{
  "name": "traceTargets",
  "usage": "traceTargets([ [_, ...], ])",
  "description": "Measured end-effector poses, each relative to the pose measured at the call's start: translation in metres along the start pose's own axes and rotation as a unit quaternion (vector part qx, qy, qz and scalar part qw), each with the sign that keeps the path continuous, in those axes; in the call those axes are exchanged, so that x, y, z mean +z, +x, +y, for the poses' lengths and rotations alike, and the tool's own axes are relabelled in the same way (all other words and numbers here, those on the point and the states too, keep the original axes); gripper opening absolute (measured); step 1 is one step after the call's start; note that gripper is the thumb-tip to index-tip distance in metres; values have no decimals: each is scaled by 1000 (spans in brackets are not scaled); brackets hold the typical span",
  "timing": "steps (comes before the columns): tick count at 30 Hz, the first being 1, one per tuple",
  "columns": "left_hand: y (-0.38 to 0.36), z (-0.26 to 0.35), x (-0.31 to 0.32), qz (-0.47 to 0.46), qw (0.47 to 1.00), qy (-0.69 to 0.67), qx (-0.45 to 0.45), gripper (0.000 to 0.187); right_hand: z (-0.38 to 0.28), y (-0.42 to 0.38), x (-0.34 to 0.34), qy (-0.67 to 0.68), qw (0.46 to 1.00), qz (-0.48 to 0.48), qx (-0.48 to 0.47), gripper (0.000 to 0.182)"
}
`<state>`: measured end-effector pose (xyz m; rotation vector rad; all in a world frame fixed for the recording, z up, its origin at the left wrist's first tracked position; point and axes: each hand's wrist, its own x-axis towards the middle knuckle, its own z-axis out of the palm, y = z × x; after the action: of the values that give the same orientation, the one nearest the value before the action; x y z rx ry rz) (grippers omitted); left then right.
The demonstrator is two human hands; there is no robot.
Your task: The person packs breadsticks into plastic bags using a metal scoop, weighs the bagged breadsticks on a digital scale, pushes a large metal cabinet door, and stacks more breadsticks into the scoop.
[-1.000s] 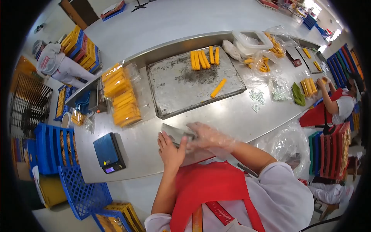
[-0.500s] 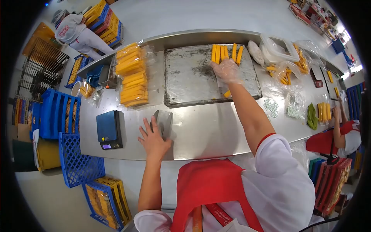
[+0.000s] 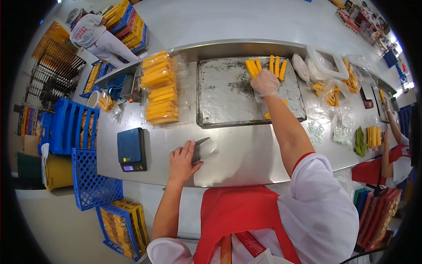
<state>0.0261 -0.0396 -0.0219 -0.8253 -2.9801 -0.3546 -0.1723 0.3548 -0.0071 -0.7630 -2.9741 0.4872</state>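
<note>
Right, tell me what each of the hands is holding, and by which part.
Left hand grips the clear plastic bag at its near end. Gloved right hand reaches among orange sticks; a hold cannot be told.

single head cam, fisheye, looks forward and steeply down from above the person's chest; near the steel table edge, tray beyond it at mid range, floor and co-workers toward the dark round rim
</note>
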Motion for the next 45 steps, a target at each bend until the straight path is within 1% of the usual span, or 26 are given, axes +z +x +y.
traceTargets([
  [1, 3, 1, -2, 2, 1000, -3, 1, 97, 3, -2, -4, 20, 999, -47, -13, 51],
  [2, 8, 5, -4, -17, 999, -4, 31, 98, 9, -7, -2, 17, 999, -43, -14, 51],
  [4, 24, 19, -12, -22, 998, -8, 63, 99, 23, -23, 6, -6, 994, -50, -100, 49],
  [6, 34, 40, -19, -54, 991, 18, 118, 99, 41, -46, 8, 44, 987, -32, -153, 45],
  [7, 38, 47, -16, -55, 989, 20, 139, 99, 45, -56, 2, 38, 987, -30, -153, 45],
  [9, 45, 54, -6, -52, 988, -7, 147, 99, 46, -71, -9, 102, 977, -20, -184, 57],
  [10, 48, 55, -1, -52, 986, -29, 155, 98, 45, -71, -8, 102, 978, -18, -183, 57],
  [12, 52, 58, 4, -39, 986, -41, 154, 98, 40, -74, -6, 157, 980, -14, -123, 69],
  [16, 58, 66, 5, -4, 988, -62, 143, 96, 30, -79, -4, 108, 988, -15, -111, 66],
  [18, 60, 69, 6, -1, 988, -62, 142, 96, 32, -80, 9, 53, 987, 35, -149, 63],
  [25, 61, 68, 7, -19, 988, -55, 141, 98, 37, -82, 12, 76, 975, 33, -204, 60],
  [27, 63, 64, 7, -29, 988, -52, 141, 99, 37, -94, 7, 77, 962, 46, -258, 51],
  [28, 61, 61, 7, -39, 988, -48, 143, 99, 39, -101, 2, 75, 963, 33, -257, 51],
  [29, 61, 58, 7, -48, 989, -54, 132, 99, 43, -106, -6, 229, 949, -93, -197, 45],
  [30, 60, 53, 7, -46, 989, -51, 128, 98, 44, -113, -18, 373, 895, -211, -125, 39],
  [31, 60, 49, 7, -41, 990, -54, 124, 98, 41, -136, -44, 499, 816, -275, -97, 30],
  [32, 60, 45, 7, -33, 991, -55, 121, 99, 52, -147, -42, 497, 815, -282, -93, 30],
  [34, 59, 40, 8, -27, 989, -65, 128, 98, 75, -157, -42, 477, 749, -457, -39, 35],
  [36, 62, 40, 8, -20, 987, -74, 139, 98, 74, -173, -29, 443, 763, -469, -46, 32],
  [38, 62, 43, 5, -25, 984, -74, 162, 98, 68, -186, -7, 478, 722, -491, 96, 43],
  [39, 61, 44, 7, -26, 984, -75, 163, 98, 61, -186, 4, 440, 712, -535, 114, 59],
  [40, 61, 43, 9, -34, 980, -97, 169, 97, 45, -194, -10, 440, 712, -535, 114, 59],
  [42, 66, 46, 7, -33, 975, -118, 184, 97, 24, -201, -48, 204, 861, -465, 19, 69],
  [43, 61, 52, 0, -18, 985, -79, 153, 100, 29, -192, -33, 127, 899, -418, -29, 77],
  [44, 57, 56, -4, -1, 992, -41, 121, 103, 36, -186, -23, 127, 903, -408, -26, 77],
  [45, 54, 57, -1, 2, 995, -51, 83, 107, 41, -185, -16, 182, 889, -419, -22, 76],
])
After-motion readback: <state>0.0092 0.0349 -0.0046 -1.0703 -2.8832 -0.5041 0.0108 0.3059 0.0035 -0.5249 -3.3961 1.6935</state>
